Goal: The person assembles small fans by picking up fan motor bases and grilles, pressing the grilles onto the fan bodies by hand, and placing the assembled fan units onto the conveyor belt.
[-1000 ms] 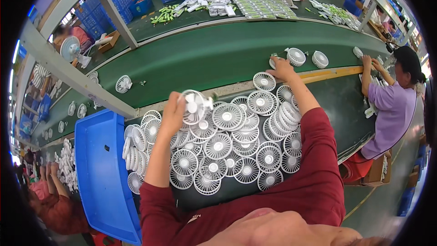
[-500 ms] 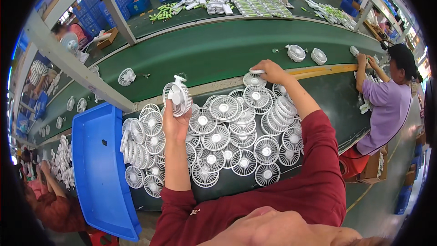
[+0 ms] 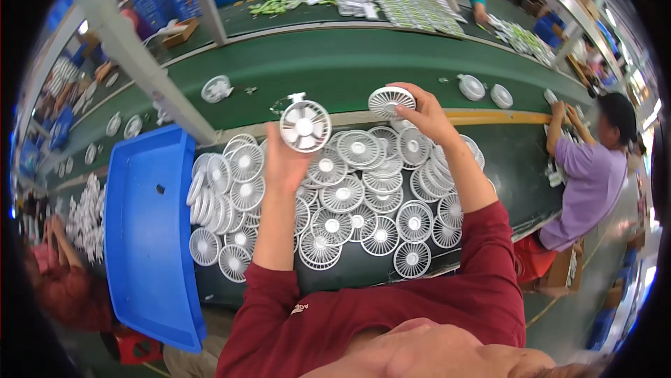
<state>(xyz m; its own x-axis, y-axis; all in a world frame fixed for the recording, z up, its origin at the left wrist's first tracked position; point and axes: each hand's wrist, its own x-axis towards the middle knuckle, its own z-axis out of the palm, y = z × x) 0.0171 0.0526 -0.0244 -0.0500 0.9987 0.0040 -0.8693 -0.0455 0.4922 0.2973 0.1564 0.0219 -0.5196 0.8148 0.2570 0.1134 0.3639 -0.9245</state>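
My left hand (image 3: 283,161) pinches a white fan guard (image 3: 305,125) just above centre frame; my right hand (image 3: 423,113) grips another grille (image 3: 391,101) at its edge. Either could slip onto the heaped grilles (image 3: 342,203) and scatter them.

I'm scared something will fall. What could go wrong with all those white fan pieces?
The left hand holds a fan up over the pile of grilles; if the grip slips, it may drop and scatter them. The right hand lifts a grille near the green belt; it might slip onto it. The stacked grilles by the blue tray lean and could topple.
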